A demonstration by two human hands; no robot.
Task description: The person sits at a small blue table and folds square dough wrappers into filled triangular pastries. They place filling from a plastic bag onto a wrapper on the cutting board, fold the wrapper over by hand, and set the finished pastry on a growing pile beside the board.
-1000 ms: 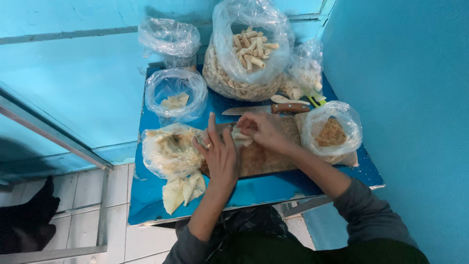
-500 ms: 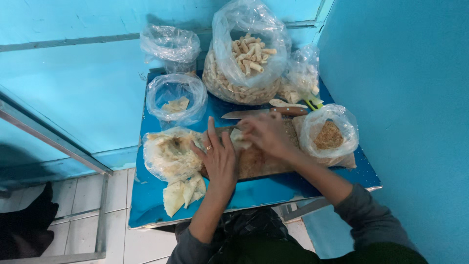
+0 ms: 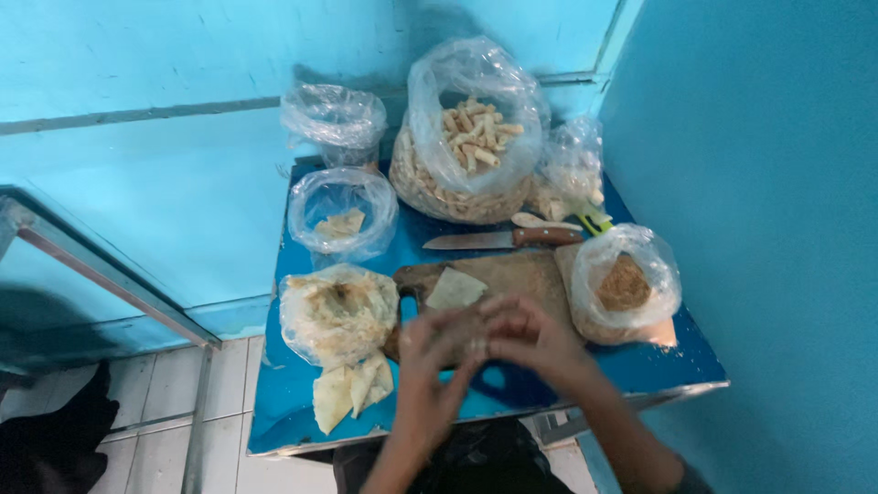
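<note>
Over the near edge of the wooden cutting board (image 3: pixel 512 279), the left hand (image 3: pixel 437 352) and the right hand (image 3: pixel 529 337) meet fingertip to fingertip, both blurred. The fingers curl inward toward each other, yet whether they pinch anything between them cannot be told from this view.

Just beyond the hands, a pale triangular wrapper piece (image 3: pixel 455 289) lies flat on the board, apart from the fingers. To the left of the left hand sits a clear bag of pale wrappers (image 3: pixel 337 313), and a few folded pale pieces (image 3: pixel 352 389) lie on the blue table (image 3: pixel 283 416) just in front of it. To the right of the board, touching its end, stands an open bag of brown crumbly filling (image 3: pixel 626 285).

Behind the board a knife with a wooden handle (image 3: pixel 503 240) lies crosswise, blade pointing left. Farther back stand a large clear bag of tan finger-shaped snacks (image 3: pixel 468 146), a smaller bag (image 3: pixel 572 174) beside it on the right, a bag-lined bowl (image 3: pixel 342 212) with one pale piece, and another clear bag (image 3: pixel 335 117) against the turquoise wall.
</note>
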